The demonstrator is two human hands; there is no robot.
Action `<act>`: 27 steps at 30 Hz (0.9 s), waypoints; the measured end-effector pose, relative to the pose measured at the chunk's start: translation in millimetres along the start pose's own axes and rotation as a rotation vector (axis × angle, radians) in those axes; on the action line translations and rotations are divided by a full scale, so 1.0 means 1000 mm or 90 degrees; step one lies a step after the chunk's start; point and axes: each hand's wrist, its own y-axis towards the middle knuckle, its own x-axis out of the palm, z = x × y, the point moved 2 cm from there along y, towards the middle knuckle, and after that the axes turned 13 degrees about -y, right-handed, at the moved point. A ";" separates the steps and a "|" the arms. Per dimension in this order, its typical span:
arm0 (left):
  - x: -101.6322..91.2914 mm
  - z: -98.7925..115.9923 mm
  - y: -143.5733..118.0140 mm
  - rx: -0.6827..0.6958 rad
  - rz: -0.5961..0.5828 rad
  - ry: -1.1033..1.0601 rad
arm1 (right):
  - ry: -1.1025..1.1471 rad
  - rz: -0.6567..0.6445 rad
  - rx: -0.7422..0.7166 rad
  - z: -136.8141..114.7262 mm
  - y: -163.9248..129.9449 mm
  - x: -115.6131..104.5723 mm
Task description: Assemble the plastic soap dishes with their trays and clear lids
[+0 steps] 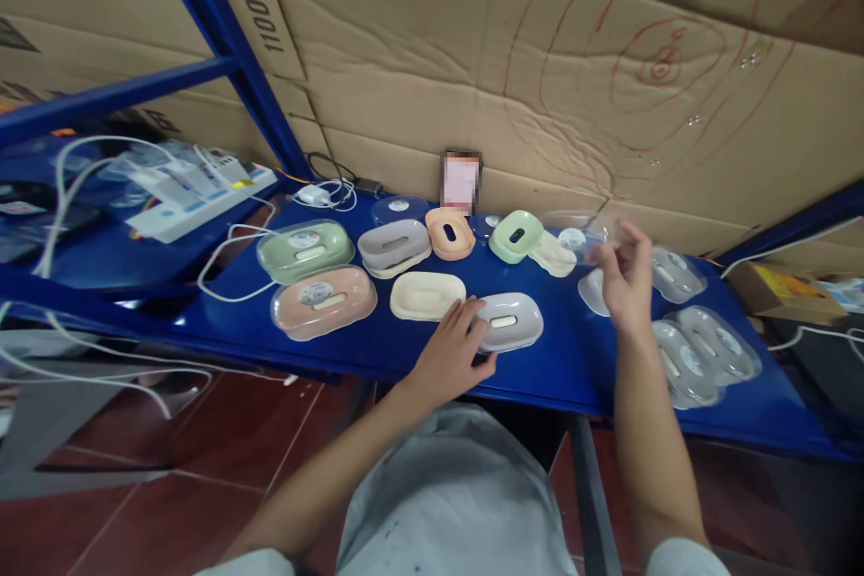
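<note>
My left hand (454,347) is closed on the left end of a grey-lavender soap dish (523,324), its thumb at the near edge. The dish lies on the blue table with a pale bar-shaped slot in its middle. A cream tray (427,295) sits just left of it. My right hand (626,277) is raised at the right, fingers bent and apart, close to the edge of a clear lid (572,238) with a round label. Whether it touches the lid is hard to see. A whitish oval piece (594,292) shows partly behind this hand.
Covered dishes in green (307,250) and pink (324,301) lie left. Lavender (395,241), orange (451,234) and green (516,237) dishes stand behind. Lidded grey dishes (719,342) are at right. A power strip (202,202) with white cables is at far left, cardboard (432,45) behind.
</note>
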 end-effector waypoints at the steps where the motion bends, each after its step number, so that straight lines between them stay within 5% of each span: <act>1: 0.000 0.000 0.000 0.000 -0.008 -0.008 | 0.089 -0.004 0.026 -0.001 -0.018 -0.001; 7: -0.003 -0.001 -0.003 -0.034 0.002 -0.096 | 0.232 -0.162 0.192 -0.004 -0.105 0.021; 16: -0.003 -0.007 -0.005 -0.049 -0.026 -0.139 | 0.025 -0.257 -0.072 -0.024 -0.129 0.020; 21: 0.001 -0.014 -0.008 -0.024 0.050 -0.102 | 0.006 -0.310 -0.128 -0.028 -0.135 0.021; 27: 0.002 -0.011 -0.009 0.000 0.057 -0.026 | -0.013 -0.317 -0.167 -0.024 -0.135 0.023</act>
